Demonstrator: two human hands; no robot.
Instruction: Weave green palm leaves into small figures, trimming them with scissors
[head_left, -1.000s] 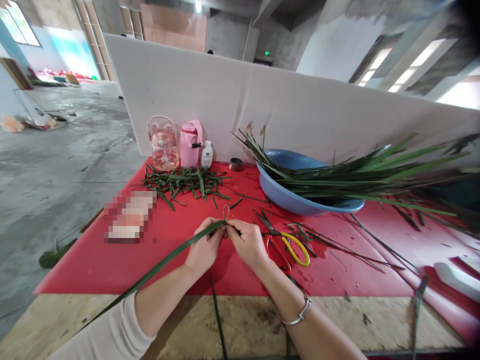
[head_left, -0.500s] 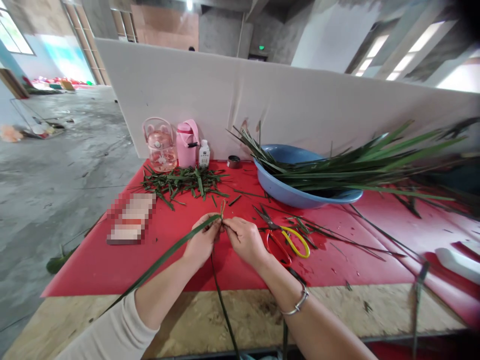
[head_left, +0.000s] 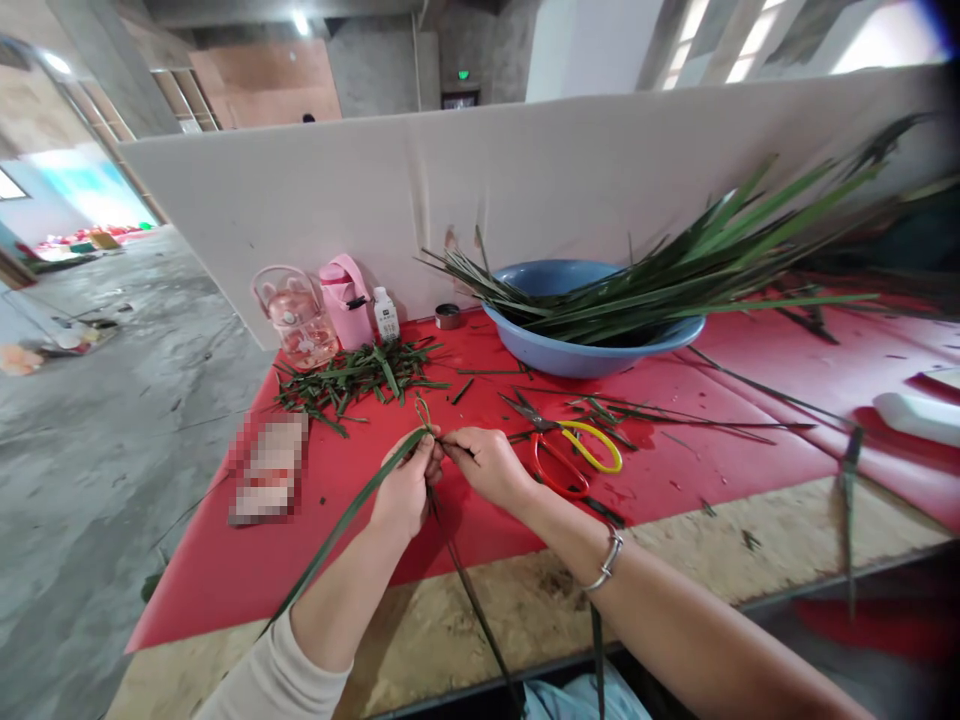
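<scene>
My left hand (head_left: 405,490) is closed, pinching a long green leaf strip (head_left: 341,525) that trails back over my left forearm. A small loop of thin strand (head_left: 423,410) stands up above its fingertips. Just to the right, my right hand (head_left: 491,462) pinches a thin dark leaf strand drawn sideways from the left fingers. Another narrow leaf strip (head_left: 472,595) hangs from between the hands past the table's front edge. Scissors (head_left: 566,440) with one red and one yellow handle lie open on the table, right of my right hand.
A blue basin (head_left: 592,355) of long leaves stands at the back right. Leaf scraps (head_left: 360,375) are heaped before a clear pink bottle (head_left: 304,330), a pink flask (head_left: 349,310) and a white bottle (head_left: 386,315). A small round tin (head_left: 448,316) and white partition (head_left: 300,210) are behind.
My right fingers have drawn slightly away from the left ones, with the strand now stretched between them. The camera view has turned and tilted. The left hand keeps its pinch.
</scene>
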